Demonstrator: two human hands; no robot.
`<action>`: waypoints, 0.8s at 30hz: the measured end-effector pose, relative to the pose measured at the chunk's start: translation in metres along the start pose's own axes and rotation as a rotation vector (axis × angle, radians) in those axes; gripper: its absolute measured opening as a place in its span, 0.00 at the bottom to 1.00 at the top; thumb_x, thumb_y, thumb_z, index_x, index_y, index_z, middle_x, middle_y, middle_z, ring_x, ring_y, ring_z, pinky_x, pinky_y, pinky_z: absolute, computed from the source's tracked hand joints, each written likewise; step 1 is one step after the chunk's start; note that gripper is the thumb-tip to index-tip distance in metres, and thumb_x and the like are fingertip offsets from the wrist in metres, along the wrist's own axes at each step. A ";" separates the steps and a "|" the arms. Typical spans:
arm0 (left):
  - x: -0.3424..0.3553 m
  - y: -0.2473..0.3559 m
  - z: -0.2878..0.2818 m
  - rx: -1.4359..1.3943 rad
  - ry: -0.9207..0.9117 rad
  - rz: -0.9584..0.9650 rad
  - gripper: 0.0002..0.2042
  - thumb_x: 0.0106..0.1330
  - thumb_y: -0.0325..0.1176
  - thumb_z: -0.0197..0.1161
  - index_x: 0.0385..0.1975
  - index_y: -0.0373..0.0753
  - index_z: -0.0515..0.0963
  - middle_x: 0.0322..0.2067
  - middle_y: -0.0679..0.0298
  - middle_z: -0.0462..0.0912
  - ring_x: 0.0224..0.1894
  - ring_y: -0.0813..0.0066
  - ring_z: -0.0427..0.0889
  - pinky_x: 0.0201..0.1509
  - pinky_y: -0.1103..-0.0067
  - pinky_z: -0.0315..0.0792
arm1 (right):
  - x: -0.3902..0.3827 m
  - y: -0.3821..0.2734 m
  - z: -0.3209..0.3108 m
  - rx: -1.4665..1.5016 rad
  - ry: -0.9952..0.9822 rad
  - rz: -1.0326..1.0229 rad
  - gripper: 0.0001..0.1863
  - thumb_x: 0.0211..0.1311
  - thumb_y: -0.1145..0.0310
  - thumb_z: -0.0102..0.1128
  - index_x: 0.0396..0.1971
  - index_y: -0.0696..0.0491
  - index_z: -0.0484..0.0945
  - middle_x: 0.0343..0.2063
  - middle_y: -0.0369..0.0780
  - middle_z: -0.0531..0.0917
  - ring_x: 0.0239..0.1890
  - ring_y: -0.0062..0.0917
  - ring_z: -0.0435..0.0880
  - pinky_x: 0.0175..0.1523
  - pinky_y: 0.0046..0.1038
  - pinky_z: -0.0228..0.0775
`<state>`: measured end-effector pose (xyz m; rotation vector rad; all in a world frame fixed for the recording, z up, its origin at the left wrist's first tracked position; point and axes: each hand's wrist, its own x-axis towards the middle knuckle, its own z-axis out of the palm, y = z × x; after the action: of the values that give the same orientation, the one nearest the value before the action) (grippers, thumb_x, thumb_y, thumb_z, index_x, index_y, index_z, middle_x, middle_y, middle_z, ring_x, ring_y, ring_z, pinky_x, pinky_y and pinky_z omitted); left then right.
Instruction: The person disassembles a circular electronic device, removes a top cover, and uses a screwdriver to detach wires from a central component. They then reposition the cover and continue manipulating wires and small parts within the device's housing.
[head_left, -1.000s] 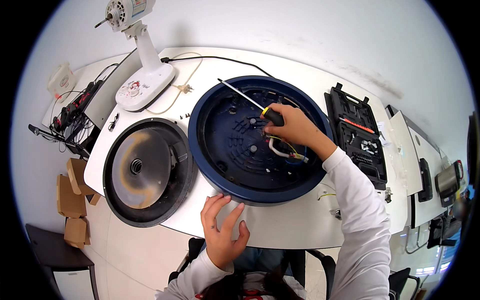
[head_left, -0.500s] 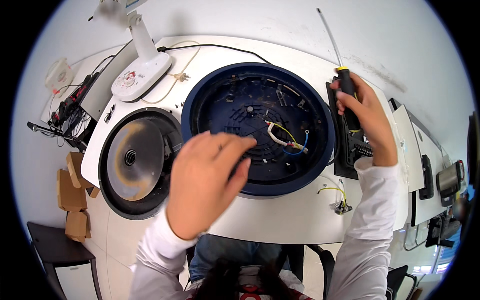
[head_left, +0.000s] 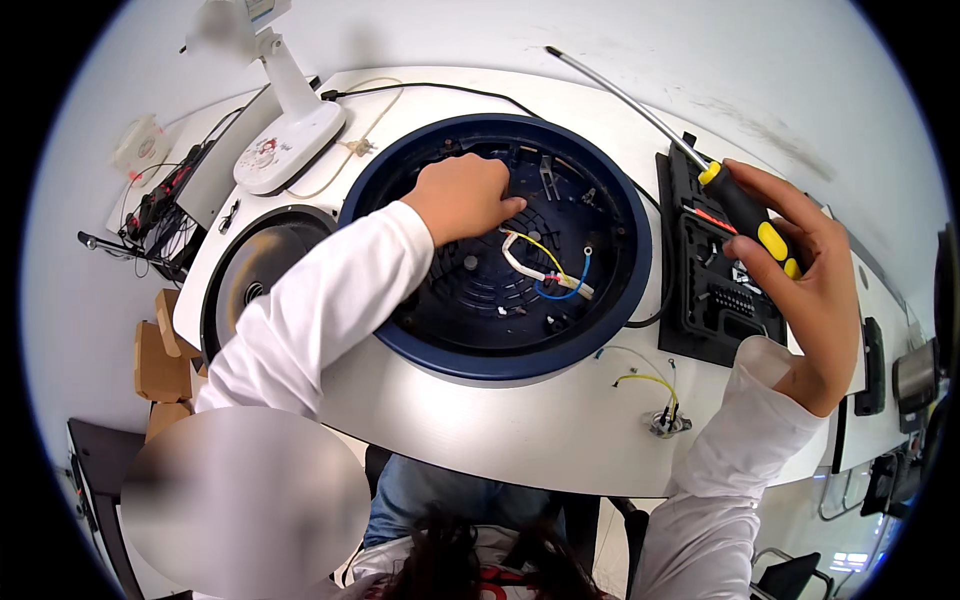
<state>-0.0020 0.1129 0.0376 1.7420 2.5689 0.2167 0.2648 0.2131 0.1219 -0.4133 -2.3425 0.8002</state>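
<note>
A round dark blue appliance housing (head_left: 545, 335) sits on the white table, its vented inside facing up. My left hand (head_left: 462, 198) reaches into it at the upper left. Those fingers are curled down with the thumb pointing right, and their tips are hidden. Inside, a white-sleeved wire bundle (head_left: 517, 262) with yellow and blue leads lies loose. My right hand (head_left: 810, 255) grips a long screwdriver (head_left: 742, 205) by its black and yellow handle. Its shaft slants up and left, beyond the housing's rim, with the tip in the air.
An open black tool case (head_left: 690, 320) with bits lies right of the housing. A small metal part (head_left: 668, 422) with wires rests near the front edge. At left are a round black cover (head_left: 215, 305) with a metal plate and a white stand (head_left: 290, 150). A black cable (head_left: 460, 88) runs behind.
My left hand has moved forward and right, deeper over the housing. The right hand has shifted right, and the screwdriver now leans further left. The housing appears slightly further left.
</note>
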 end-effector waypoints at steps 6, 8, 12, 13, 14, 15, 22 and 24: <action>0.009 -0.018 0.010 -0.643 -0.346 -0.181 0.11 0.59 0.38 0.62 0.31 0.35 0.80 0.24 0.64 0.82 0.21 0.82 0.79 0.24 0.86 0.72 | 0.001 0.011 -0.022 0.005 0.067 0.070 0.19 0.50 0.76 0.59 0.46 0.54 0.78 0.34 0.40 0.80 0.29 0.16 0.76 0.34 0.14 0.70; 0.003 -0.020 0.010 -0.725 -0.280 -0.158 0.10 0.60 0.36 0.61 0.32 0.35 0.80 0.24 0.65 0.82 0.21 0.82 0.79 0.24 0.85 0.72 | -0.001 0.020 -0.025 -0.047 0.114 0.012 0.20 0.52 0.74 0.58 0.49 0.55 0.76 0.39 0.40 0.80 0.29 0.13 0.74 0.33 0.11 0.66; -0.018 0.000 -0.012 -1.033 -0.096 -0.210 0.12 0.62 0.34 0.60 0.42 0.34 0.78 0.30 0.65 0.82 0.32 0.82 0.79 0.33 0.86 0.73 | -0.008 0.024 -0.031 -0.025 0.106 -0.032 0.19 0.51 0.75 0.58 0.46 0.57 0.76 0.41 0.40 0.80 0.33 0.15 0.75 0.36 0.13 0.66; -0.026 0.005 -0.016 -1.085 -0.070 -0.211 0.15 0.61 0.34 0.60 0.45 0.33 0.76 0.32 0.64 0.82 0.35 0.80 0.79 0.39 0.85 0.73 | -0.009 0.024 -0.033 -0.037 0.056 -0.051 0.19 0.48 0.76 0.58 0.45 0.57 0.76 0.41 0.40 0.80 0.34 0.16 0.76 0.39 0.15 0.66; -0.037 0.009 -0.019 -1.164 -0.037 -0.205 0.17 0.60 0.36 0.62 0.46 0.33 0.76 0.33 0.63 0.82 0.37 0.80 0.80 0.43 0.84 0.72 | -0.010 0.023 -0.036 -0.040 0.004 -0.076 0.19 0.46 0.77 0.58 0.43 0.58 0.76 0.40 0.40 0.80 0.35 0.18 0.76 0.41 0.17 0.65; -0.048 0.011 -0.018 -1.212 -0.015 -0.188 0.18 0.60 0.36 0.63 0.46 0.33 0.75 0.34 0.62 0.82 0.37 0.80 0.80 0.44 0.84 0.72 | -0.011 0.022 -0.037 -0.041 -0.053 -0.103 0.20 0.44 0.78 0.58 0.42 0.59 0.77 0.40 0.40 0.80 0.36 0.20 0.76 0.44 0.18 0.65; -0.084 0.031 -0.007 -1.605 0.026 -0.266 0.16 0.63 0.31 0.59 0.50 0.33 0.73 0.42 0.59 0.80 0.45 0.74 0.80 0.51 0.81 0.73 | -0.023 0.018 -0.039 -0.193 -0.151 -0.182 0.20 0.32 0.83 0.62 0.34 0.59 0.79 0.28 0.45 0.81 0.30 0.34 0.81 0.40 0.23 0.70; -0.089 0.033 -0.002 -1.698 0.033 -0.314 0.16 0.64 0.31 0.58 0.51 0.34 0.72 0.44 0.59 0.79 0.47 0.74 0.78 0.52 0.80 0.72 | -0.025 0.019 -0.042 -0.200 -0.160 -0.187 0.20 0.31 0.83 0.62 0.34 0.59 0.79 0.30 0.45 0.81 0.32 0.33 0.81 0.41 0.23 0.70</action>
<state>0.0616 0.0425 0.0397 0.5931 1.4052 1.6705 0.3127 0.2345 0.1243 -0.2147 -2.5759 0.5301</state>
